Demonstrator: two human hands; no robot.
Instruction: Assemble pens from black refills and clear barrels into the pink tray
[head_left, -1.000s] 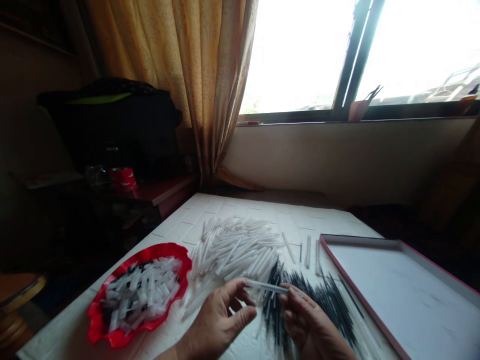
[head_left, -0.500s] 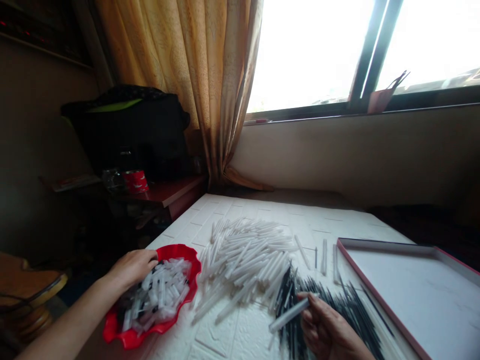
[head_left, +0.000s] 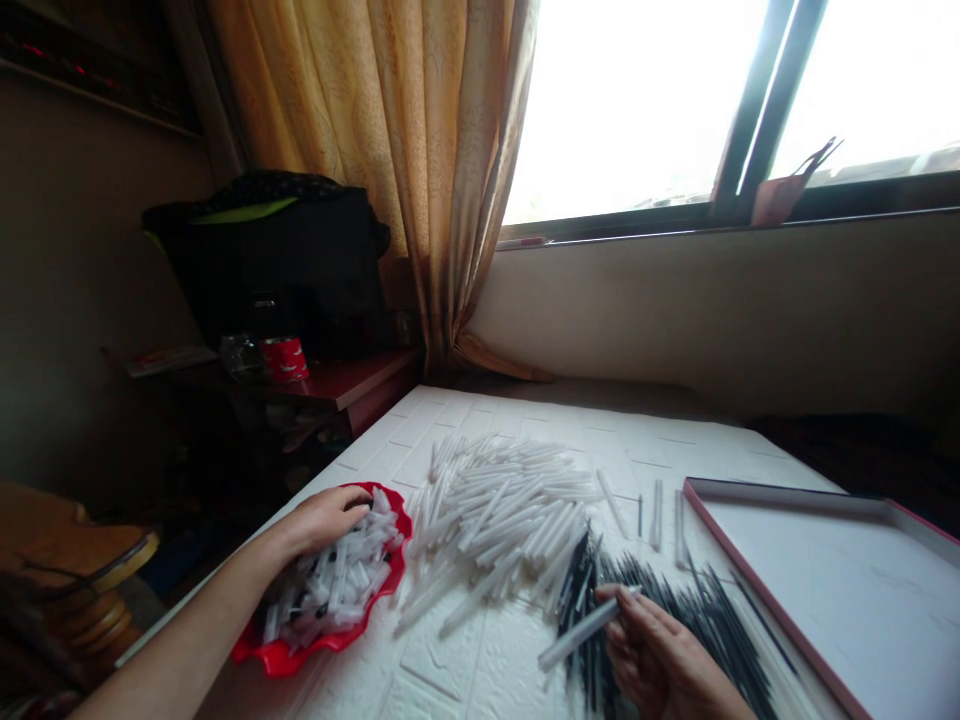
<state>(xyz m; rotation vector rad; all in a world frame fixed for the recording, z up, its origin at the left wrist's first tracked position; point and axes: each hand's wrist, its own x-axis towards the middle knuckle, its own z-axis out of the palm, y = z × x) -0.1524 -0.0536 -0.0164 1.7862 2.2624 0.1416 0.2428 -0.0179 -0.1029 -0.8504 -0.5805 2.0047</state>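
The right hand pinches a whitish tube between thumb and fingers, over black rods at the near right. The left hand, fingers curled, reaches into clear pieces in the red bowl at left; I cannot tell whether it grips any. Farther off, between the hands, lies a pile of tubes; a tray sits right.

head-worn view | looks forward and down | tabletop near, below | window farther off, upper right
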